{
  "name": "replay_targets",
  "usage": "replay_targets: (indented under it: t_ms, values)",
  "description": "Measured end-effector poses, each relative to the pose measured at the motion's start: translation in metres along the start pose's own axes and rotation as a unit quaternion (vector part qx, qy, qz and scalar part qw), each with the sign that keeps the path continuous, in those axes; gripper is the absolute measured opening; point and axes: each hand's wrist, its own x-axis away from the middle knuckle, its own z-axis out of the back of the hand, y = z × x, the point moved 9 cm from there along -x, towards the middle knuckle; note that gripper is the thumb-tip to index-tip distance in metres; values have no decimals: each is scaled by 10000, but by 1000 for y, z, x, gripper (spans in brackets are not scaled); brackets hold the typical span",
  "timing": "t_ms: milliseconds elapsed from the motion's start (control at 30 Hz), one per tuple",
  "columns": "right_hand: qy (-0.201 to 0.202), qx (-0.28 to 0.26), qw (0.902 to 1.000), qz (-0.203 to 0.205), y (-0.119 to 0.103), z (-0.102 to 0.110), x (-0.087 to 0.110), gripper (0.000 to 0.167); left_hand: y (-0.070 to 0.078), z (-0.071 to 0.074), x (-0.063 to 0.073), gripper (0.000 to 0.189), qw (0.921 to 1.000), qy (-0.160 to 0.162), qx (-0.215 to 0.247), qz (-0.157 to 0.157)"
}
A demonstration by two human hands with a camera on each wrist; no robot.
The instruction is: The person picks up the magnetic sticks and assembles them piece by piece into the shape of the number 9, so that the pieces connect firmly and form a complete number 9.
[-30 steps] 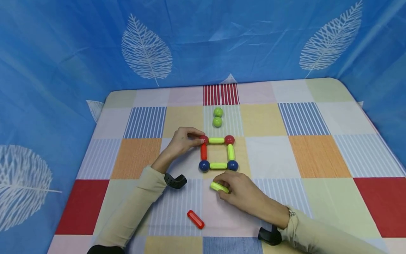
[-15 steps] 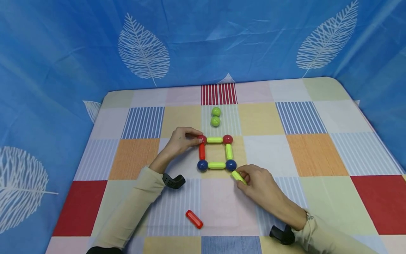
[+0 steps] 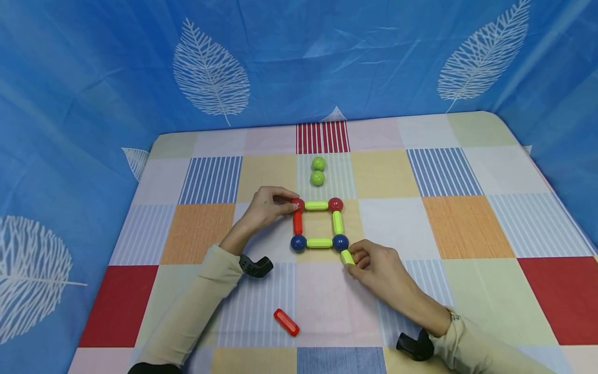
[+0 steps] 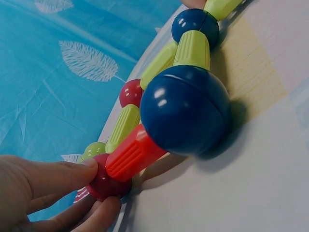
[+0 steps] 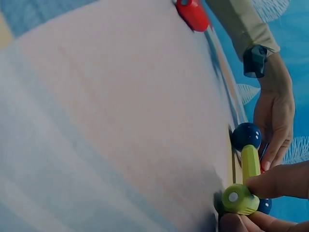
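A flat square of magnetic rods and balls lies mid-table: red balls at the far corners, blue balls at the near ones. My left hand (image 3: 263,210) pinches the far-left red ball (image 4: 107,181) between thumb and fingers. A red rod (image 3: 297,223) joins it to the near-left blue ball (image 3: 298,243). Yellow-green rods (image 3: 320,243) form the other three sides. With thumb and fingers, my right hand (image 3: 388,270) pinches another yellow-green rod (image 3: 347,257). Its far end meets the near-right blue ball (image 3: 340,242); its grey end disc (image 5: 233,196) faces the right wrist camera.
Two light-green balls (image 3: 317,178) sit beyond the square, one behind the other. A loose red rod (image 3: 286,322) lies nearer the front. The patchwork tablecloth (image 3: 472,296) covers the table, with a blue leaf-patterned curtain (image 3: 299,62) around the back and sides.
My right hand has moved right and slightly away with the yellow-green rod. That rod has turned, and its end now meets the near-right blue ball. My left hand stays on the red ball.
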Motion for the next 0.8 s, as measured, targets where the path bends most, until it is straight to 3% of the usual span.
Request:
replay_targets:
  t_ms: [300, 467, 633, 800]
  values:
    - [-472, -998, 9920, -611, 12, -7, -1, 28, 1, 0, 1, 21, 10000, 0, -6, -16]
    - [-862, -1937, 9707, -1135, 18, -16, -2, 33, 2, 1, 1, 21, 10000, -7, -40, -34]
    - [-1046, -2507, 9501, -1533, 21, -22, -1, 38, 2, 1, 1, 21, 10000, -20, -55, -34]
    - [-1102, -2788, 9396, -1649, 21, -25, -2, 39, 3, 0, 0, 21, 10000, -42, -36, -33]
